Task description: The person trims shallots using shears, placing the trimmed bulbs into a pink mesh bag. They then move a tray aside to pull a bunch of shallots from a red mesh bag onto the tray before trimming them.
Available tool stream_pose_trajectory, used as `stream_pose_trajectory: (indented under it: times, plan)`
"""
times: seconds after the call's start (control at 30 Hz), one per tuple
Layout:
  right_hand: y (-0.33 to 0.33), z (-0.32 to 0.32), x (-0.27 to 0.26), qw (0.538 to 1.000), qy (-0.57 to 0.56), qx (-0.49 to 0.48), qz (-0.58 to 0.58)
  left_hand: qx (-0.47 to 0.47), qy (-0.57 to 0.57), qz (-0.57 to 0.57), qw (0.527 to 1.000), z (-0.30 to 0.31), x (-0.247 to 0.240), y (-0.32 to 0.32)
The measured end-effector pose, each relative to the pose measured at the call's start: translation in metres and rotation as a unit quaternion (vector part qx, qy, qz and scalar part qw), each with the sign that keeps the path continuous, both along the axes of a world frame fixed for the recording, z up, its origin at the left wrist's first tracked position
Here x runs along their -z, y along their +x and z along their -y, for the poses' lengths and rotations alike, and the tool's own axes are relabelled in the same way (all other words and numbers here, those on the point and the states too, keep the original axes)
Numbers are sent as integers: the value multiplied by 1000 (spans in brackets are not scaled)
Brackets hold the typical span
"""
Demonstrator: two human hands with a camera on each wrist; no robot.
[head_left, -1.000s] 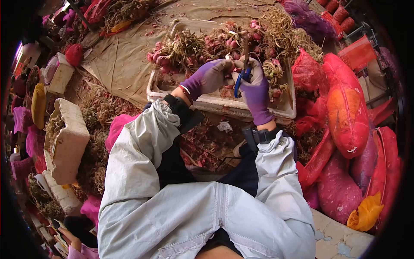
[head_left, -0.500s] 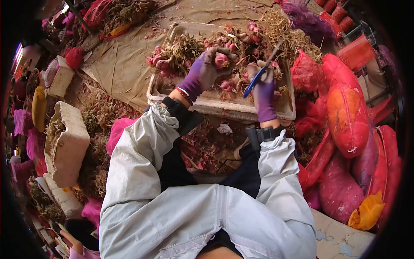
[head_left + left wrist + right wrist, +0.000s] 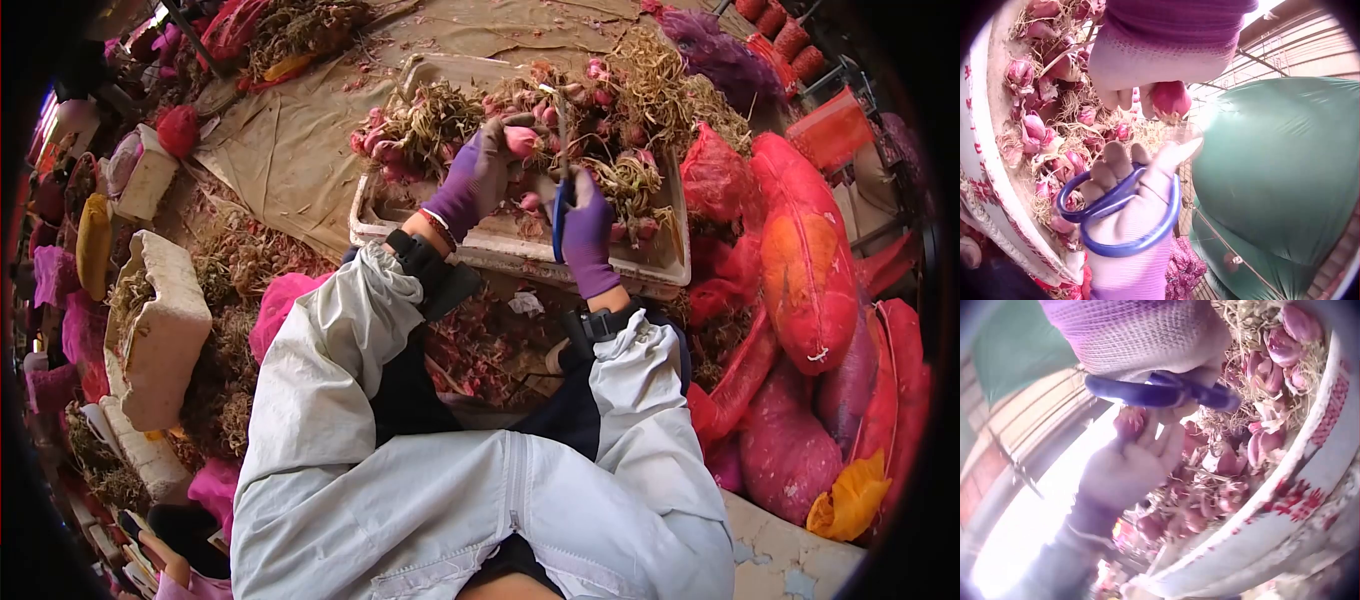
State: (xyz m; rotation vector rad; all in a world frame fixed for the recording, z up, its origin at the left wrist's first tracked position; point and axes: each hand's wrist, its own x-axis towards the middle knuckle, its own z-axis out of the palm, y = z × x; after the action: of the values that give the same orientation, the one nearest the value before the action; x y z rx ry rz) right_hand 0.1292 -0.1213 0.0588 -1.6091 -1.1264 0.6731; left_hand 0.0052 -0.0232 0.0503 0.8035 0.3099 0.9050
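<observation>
Both hands wear purple gloves with pale palms. The left hand [image 3: 473, 178] pinches a pink onion bulb [image 3: 521, 142] over the white foam tray [image 3: 480, 245]; in the left wrist view the bulb [image 3: 1171, 100] hangs root end down from the fingers. Blue-handled scissors [image 3: 561, 215] are in the right hand [image 3: 587, 228], blades pointing away from the body. The left wrist view shows the right fingers [image 3: 1110, 165] curled through the blue loops [image 3: 1132, 245], close below the bulb. More bulbs with dry stalks [image 3: 430, 112] lie heaped in the tray.
Red net sacks [image 3: 800, 250] lie along the right side, with an orange bag [image 3: 850, 497] below them. An upturned foam box [image 3: 165, 330] stands at left beside dried stalks. Loose skins [image 3: 465, 350] litter the floor before the tray.
The hands were close together, then parted with the scissors tilted to the right. Now the right hand has come back leftward near the bulb, the blades pointing more straight ahead.
</observation>
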Motion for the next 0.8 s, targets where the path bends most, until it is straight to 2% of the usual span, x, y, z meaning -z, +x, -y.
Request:
stream_pose_trajectory:
  times: [0.03,0.07,0.1,0.13,0.2,0.23,0.27,0.33,0.37,0.47,0.5,0.63,0.73,0.8]
  plan:
    - [3,0,-5,988,12,17,-151,4,63,-9,998,1,0,-1]
    - [4,-12,0,889,171,-45,-422,7,126,-17,992,3,-1,-2]
    - [10,-12,3,934,160,-33,-316,6,126,-16,992,4,-1,-1]
    - [17,-12,6,967,146,-21,-206,28,182,-17,983,7,-2,0]
    - [12,0,-18,962,127,-56,-236,75,294,-18,953,11,-6,3]
    - [10,4,-25,953,110,-91,-267,116,241,-81,960,13,-10,2]
    - [10,4,-25,953,112,-90,-267,117,242,-81,960,16,-11,2]
    - [10,5,-21,926,102,-94,-352,118,202,-133,963,23,-14,2]
    - [11,0,-16,935,130,-77,-321,126,128,-103,978,24,-9,5]
    - [15,0,-7,946,164,-70,-270,114,108,-84,984,24,-2,10]
    - [16,-3,-7,956,189,-79,-209,102,94,-73,988,22,-4,9]
    - [10,6,-31,952,157,-98,-246,67,87,-64,992,19,-6,6]
    - [8,6,-33,950,171,-67,-254,92,101,-56,989,17,-4,1]
    - [9,6,-33,964,184,-77,-175,79,113,-97,986,23,-11,4]
